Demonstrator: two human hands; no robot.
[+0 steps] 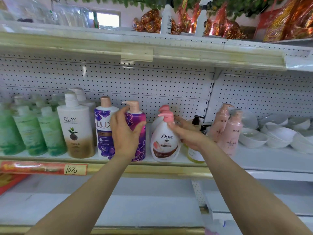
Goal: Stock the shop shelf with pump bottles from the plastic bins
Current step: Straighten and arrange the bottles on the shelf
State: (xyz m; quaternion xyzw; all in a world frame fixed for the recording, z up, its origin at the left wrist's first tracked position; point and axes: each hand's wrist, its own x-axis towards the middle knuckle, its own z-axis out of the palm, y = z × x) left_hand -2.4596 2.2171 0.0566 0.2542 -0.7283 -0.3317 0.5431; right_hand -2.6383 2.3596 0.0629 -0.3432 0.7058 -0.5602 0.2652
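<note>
Left hand (126, 133): my fingers clamp the purple flowered pump bottle (138, 131) — upright on the white shelf (254, 158).
Right hand (188, 133): fingers apart, touching the white Dove pump bottle (165, 141) — just right of the purple one.

Shelf count: two Olay bottles (75, 126), two purple Lux bottles (104, 128), two Dove bottles (165, 141), two pale pink bottles (227, 131). Green bottles (30, 131) number at least six; rear ones blurred. Two spray bottles (166, 19) above.

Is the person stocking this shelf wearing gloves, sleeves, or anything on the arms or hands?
No. Both forearms are bare as far as the picture reaches, with no sleeves in view. The left hand and right hand have no gloves, and no watch, bracelet or ring shows on the sides visible here.
</note>
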